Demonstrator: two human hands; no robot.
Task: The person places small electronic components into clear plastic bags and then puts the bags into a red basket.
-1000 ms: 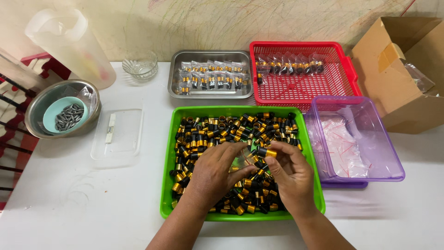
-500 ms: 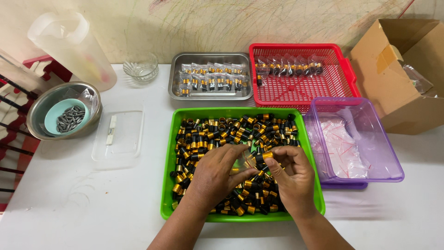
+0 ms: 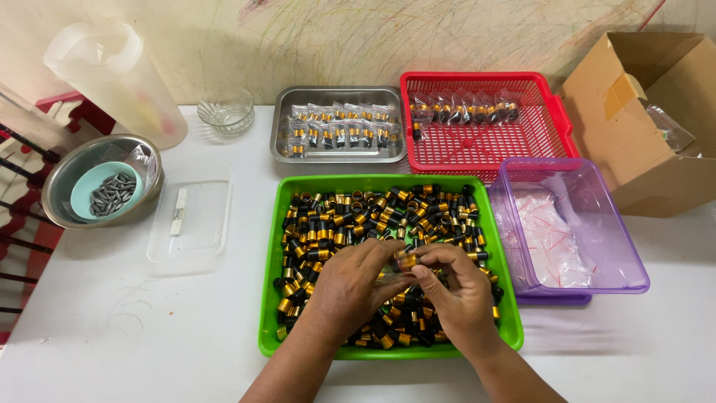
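A small black-and-gold cylinder [image 3: 406, 259] is pinched between the fingertips of both hands above the middle of the green tray [image 3: 270, 283], just over the heap of loose black-and-gold pieces [image 3: 335, 224] that fills it. The left hand [image 3: 350, 287] curls its fingers closed round the near end, and the right hand [image 3: 455, 291] closes thumb and forefinger on the far end; whether anything else sits in either palm is hidden. Done well, this seems to call for a light, square grip with the piece kept low over the tray, so that a slip drops it back into the heap. Beyond the tray's far edge lie a steel tray [image 3: 280, 127] with rows of bagged pieces and a red basket [image 3: 485, 142] with more. Against the right edge is a purple tub [image 3: 634, 269] of clear bags, a cardboard box [image 3: 626, 127] behind it. Toward the tabletop's left edge are a clear lid [image 3: 190, 231] and a metal bowl [image 3: 56, 194] of grey slugs
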